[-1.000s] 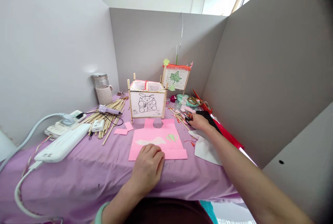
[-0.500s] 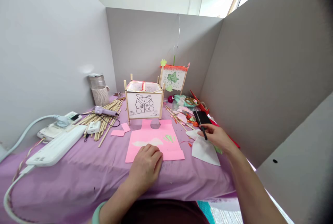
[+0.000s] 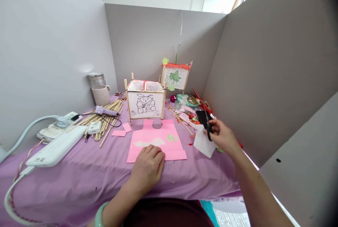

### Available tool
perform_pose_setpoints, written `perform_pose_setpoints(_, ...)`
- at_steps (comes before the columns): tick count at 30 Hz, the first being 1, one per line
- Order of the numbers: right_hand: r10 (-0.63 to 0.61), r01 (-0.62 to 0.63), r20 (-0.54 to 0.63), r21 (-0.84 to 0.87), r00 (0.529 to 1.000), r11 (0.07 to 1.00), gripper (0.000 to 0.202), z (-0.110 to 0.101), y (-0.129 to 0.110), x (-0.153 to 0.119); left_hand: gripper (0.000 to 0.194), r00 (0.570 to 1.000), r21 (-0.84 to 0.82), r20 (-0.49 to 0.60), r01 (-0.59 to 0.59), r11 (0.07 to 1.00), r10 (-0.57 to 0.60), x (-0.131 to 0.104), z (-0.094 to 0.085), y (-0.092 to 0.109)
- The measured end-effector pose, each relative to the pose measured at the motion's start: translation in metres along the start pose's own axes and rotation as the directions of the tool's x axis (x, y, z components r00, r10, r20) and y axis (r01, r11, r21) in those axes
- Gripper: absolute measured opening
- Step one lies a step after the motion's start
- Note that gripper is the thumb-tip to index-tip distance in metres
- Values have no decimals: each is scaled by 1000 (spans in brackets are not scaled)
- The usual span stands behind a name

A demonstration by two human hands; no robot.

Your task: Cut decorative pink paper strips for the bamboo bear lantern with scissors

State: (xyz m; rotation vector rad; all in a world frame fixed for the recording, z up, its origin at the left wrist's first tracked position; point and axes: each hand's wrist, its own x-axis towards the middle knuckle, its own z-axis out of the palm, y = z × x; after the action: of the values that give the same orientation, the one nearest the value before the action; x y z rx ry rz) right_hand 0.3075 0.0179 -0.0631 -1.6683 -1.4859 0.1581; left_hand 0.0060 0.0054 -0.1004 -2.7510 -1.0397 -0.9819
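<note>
My right hand (image 3: 224,137) grips scissors (image 3: 209,131) by their black handles, blades pointing away from me. Beneath and beside them lies a piece of white paper (image 3: 202,145). A black flat object (image 3: 202,117) is just behind the scissors. My left hand (image 3: 148,165) rests with curled fingers at the near edge of a pink paper sheet (image 3: 174,151); what its fingers hold, if anything, is hidden. On that sheet are a white paper shape (image 3: 149,143) and green slips (image 3: 171,138). Behind it stands a stick-framed paper lantern (image 3: 145,105) with a rabbit drawing.
A second lantern (image 3: 175,76) with a green leaf stands farther back. Thin sticks (image 3: 112,109), a purple glue gun (image 3: 105,111), a white power strip (image 3: 59,147) and a jar (image 3: 100,89) are at left. Paper scraps (image 3: 185,117) crowd the right. Grey panels (image 3: 163,40) enclose the table.
My right hand has lifted the scissors and turned them, blades now pointing farther away. The white paper under it has shifted. My left hand stays in place.
</note>
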Motion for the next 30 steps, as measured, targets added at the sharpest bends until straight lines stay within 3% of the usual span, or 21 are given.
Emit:
perform_pose_setpoints(3,-47,41,-128,-47,991,998,40,-6,-25,42,20,1000,-3,-2,1,1000,-1,0,0,0)
perform_pose_setpoints(6,-96,43,-297,-181,950,982,39,-6,-46,89,20,1000,-11,7,7,1000,-7,-1,0,0)
perform_pose_setpoints(9,-70,0,-301,-227,951,974,36,-4,-53,109,19,1000,-22,9,9,1000,-9,0,-1,0)
perform_pose_setpoints(12,-12,2,-245,-38,969,999,42,-3,-50,86,19,999,-44,23,24,999,-23,0,-2,-1)
perform_pose_setpoints(16,11,-21,45,241,999,970,50,0,-40,21,19,998,-153,3,63,986,-63,1,-6,0)
perform_pose_setpoints(20,-110,86,189,133,976,987,39,7,-41,-38,22,975,-375,-112,135,917,-190,11,-17,10)
perform_pose_setpoints(22,-208,186,260,105,943,977,36,11,-50,-57,30,964,-485,-57,200,851,-259,19,-24,20)
perform_pose_setpoints(26,-244,225,207,111,947,968,40,19,-74,-76,29,932,-568,209,363,739,-297,31,-25,41)
perform_pose_setpoints(30,-163,158,65,75,984,985,26,30,-83,-84,27,926,-523,213,377,764,-311,32,-13,51)
